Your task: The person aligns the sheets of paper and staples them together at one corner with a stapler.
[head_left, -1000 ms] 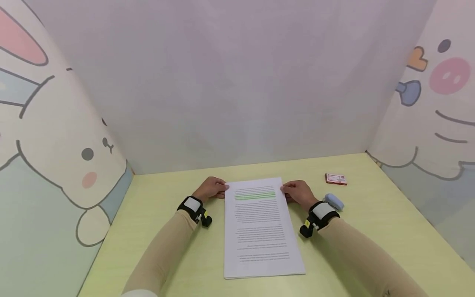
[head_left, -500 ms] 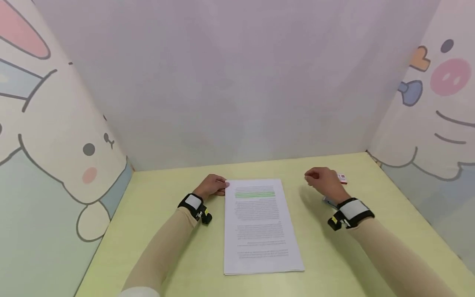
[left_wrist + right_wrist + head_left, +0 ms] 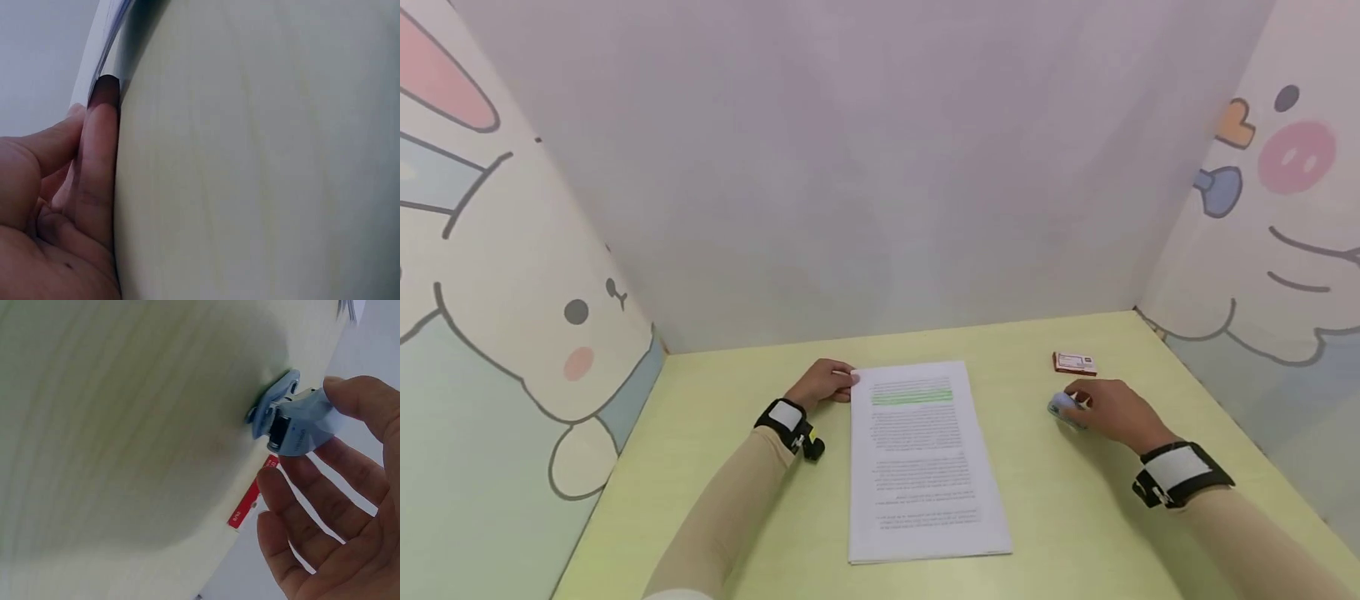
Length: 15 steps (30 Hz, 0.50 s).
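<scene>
A stack of printed sheets (image 3: pixel 917 467) with green-highlighted lines lies flat on the table. My left hand (image 3: pixel 822 383) pinches its far left corner; in the left wrist view the thumb lies on top and a finger goes beneath the paper edge (image 3: pixel 111 44). To the right, a small light blue stapler (image 3: pixel 306 425) stands on the table, partly hidden by my right hand (image 3: pixel 1116 410) in the head view. The right wrist view shows the thumb on one side of the stapler and fingers on the other, the lower fingers loosely curled.
Behind the stapler lies a small red and white box (image 3: pixel 1074 363). The pale yellow table (image 3: pixel 760 517) ends at a plain back wall (image 3: pixel 880 208), with cartoon-printed panels on both sides.
My right hand has let go of the paper's right corner and moved right to the stapler, which it now grips. The left hand has stayed on its corner.
</scene>
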Each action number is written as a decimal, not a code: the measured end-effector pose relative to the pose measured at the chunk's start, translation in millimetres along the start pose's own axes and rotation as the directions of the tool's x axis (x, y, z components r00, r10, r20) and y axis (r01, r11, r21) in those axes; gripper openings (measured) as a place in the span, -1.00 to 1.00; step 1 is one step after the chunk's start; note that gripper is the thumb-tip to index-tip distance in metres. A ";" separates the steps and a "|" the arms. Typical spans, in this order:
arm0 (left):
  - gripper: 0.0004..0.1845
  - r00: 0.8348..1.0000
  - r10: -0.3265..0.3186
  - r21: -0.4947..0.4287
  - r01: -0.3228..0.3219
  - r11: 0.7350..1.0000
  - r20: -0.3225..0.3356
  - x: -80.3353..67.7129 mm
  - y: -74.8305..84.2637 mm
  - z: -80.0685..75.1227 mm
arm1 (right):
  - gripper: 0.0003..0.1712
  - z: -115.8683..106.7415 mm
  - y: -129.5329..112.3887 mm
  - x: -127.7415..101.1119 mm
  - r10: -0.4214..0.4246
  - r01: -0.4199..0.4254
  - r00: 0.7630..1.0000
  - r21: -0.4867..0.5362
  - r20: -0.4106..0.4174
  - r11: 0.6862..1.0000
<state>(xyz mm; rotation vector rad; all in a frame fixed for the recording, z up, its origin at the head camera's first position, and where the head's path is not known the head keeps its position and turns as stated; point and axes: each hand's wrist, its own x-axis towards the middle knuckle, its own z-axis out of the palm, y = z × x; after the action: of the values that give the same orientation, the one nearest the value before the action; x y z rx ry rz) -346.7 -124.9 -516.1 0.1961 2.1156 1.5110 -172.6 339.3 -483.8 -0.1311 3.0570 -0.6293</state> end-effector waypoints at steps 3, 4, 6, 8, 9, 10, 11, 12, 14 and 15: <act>-0.66 1.000 0.001 -0.005 -0.001 1.000 -0.001 0.2 -1.3 -1.0 | -0.64 6.3 2.5 -2.6 -0.017 0.017 1.000 -0.020 -0.011 1.000; -0.66 1.000 0.007 -0.003 -0.007 1.000 -0.001 0.2 -0.8 -1.2 | -0.65 7.6 3.0 -2.6 -0.021 0.020 1.000 -0.026 -0.022 0.999; -0.65 1.000 0.018 -0.001 -0.018 1.000 -0.002 0.4 0.1 -1.3 | -0.66 9.2 3.6 -1.9 -0.024 0.023 0.999 -0.037 -0.039 0.999; -0.65 1.000 0.029 0.007 -0.029 1.000 -0.003 0.0 0.8 -1.2 | -0.67 9.8 3.4 -0.9 -0.030 0.028 0.998 -0.046 -0.049 0.999; -0.65 1.000 0.028 0.007 -0.028 1.000 -0.005 -0.2 1.0 -1.1 | -0.67 9.6 3.3 -0.4 -0.036 0.034 0.998 -0.049 -0.050 0.998; -0.65 1.000 0.030 0.011 -0.030 0.999 -0.005 -0.6 1.1 -1.2 | -0.68 9.5 3.3 0.1 -0.041 0.038 0.998 -0.051 -0.049 0.998; -0.65 1.000 0.027 0.009 -0.027 1.000 -0.007 -0.8 0.7 -1.1 | -0.68 9.5 3.2 0.4 -0.044 0.041 0.998 -0.054 -0.046 0.998; -0.66 1.000 0.025 0.008 -0.024 1.000 -0.008 -1.4 0.4 -0.8 | -0.68 9.4 2.9 0.6 -0.046 0.044 0.998 -0.053 -0.042 0.998; -0.67 1.000 0.021 0.006 -0.021 1.000 -0.010 -2.7 -0.1 -0.4 | -0.68 9.5 2.0 1.3 -0.042 0.040 0.999 -0.050 -0.031 0.998; -0.66 1.000 0.022 0.005 -0.022 1.000 -0.008 -3.3 -0.4 -0.5 | -0.67 9.1 1.2 1.4 -0.043 0.042 0.999 -0.049 -0.027 0.998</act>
<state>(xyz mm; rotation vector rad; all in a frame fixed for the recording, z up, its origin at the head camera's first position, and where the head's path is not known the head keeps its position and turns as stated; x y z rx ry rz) -344.0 -126.8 -515.2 0.2155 2.1305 1.5217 -173.8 336.6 -492.6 -0.1899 3.1054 -0.5646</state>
